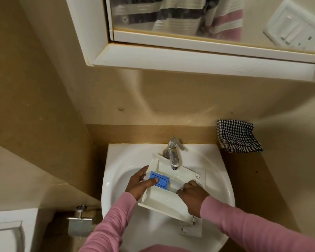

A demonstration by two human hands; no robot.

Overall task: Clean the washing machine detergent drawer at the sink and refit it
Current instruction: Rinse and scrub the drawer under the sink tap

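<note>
Detergent drawer (164,200) at the sink's (116,160) back edge under the tap (174,155); left hand (138,184) grips its side, thumb on blue insert (160,180); right hand's (193,195) fingers curl over its right wall

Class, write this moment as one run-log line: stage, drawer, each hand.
stage: cleaning | detergent drawer: in sink under tap | left hand: grips drawer edge, thumb on blue insert | right hand: fingers curled inside drawer, grip unclear

The light is warm and rather dim, yellowing the beige plaster wall (44,88). At six o'clock the glossy white ceramic basin (116,160) is brightest, with small glints on its rim. A soft curved shadow lies beneath the white mirrored cabinet (171,60) at twelve o'clock. Straight lines bow near the edges, and the mirror's reflection is smeared.
</note>
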